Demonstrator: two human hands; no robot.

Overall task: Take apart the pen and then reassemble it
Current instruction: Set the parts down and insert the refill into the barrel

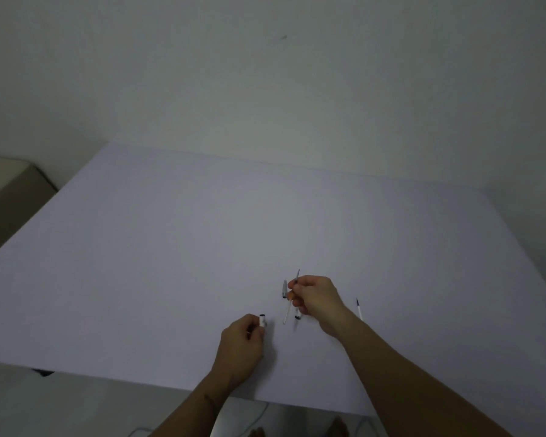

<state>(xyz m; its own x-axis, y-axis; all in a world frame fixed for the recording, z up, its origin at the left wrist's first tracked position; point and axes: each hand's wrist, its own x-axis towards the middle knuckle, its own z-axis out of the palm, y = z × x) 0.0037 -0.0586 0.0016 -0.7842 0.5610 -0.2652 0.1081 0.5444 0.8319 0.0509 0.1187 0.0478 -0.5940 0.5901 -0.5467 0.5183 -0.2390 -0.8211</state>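
Fingers, right: those of the right hand (316,298) pinch a thin refill (292,298) partway along its length, with a small orange piece (290,295) at the pinch.
Fingers, left: the left hand (241,345) is curled round a short white barrel piece (262,320), whose open end pokes up past the fingertips.
Refill axis: tilted, running from its tip toward the far edge of the desk (171,247) down to its pale tail toward the near edge.
Key relation: the barrel piece lies to the left of the refill's tail and nearer the near edge; the two are apart, not touching.
Nearer hand: the left, judging by position, can simply present the opening.
Loose parts: a grey cap-like piece (285,288) just left of the right fingers; a second thin rod (359,309) beyond the right wrist, toward the right edge.
Stage: my guess is reassembly, refill going into barrel.
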